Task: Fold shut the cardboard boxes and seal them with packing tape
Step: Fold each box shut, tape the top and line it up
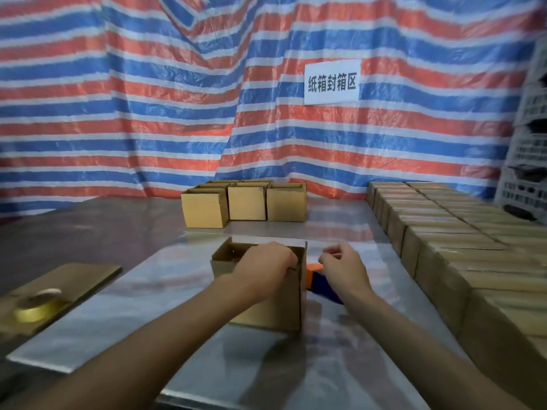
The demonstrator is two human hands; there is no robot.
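The left hand (pixel 266 261) is curling its fingers over the top edge of the open box (pixel 276 312) and holding it. The right hand (pixel 340 266) is hovering just beside the box with its fingers bent and pinched close. I cannot tell if it is holding anything. An orange and blue tape tool (pixel 321 284) is lying under that hand, next to the box. The box is sitting in the middle of the shiny table (pixel 133 315). More boxes with open tops (pixel 245 204) are standing at the back. Rows of closed boxes (pixel 461 250) are standing on the right. A tape roll (pixel 37 306) is resting far left on flat cardboard (pixel 88 276).
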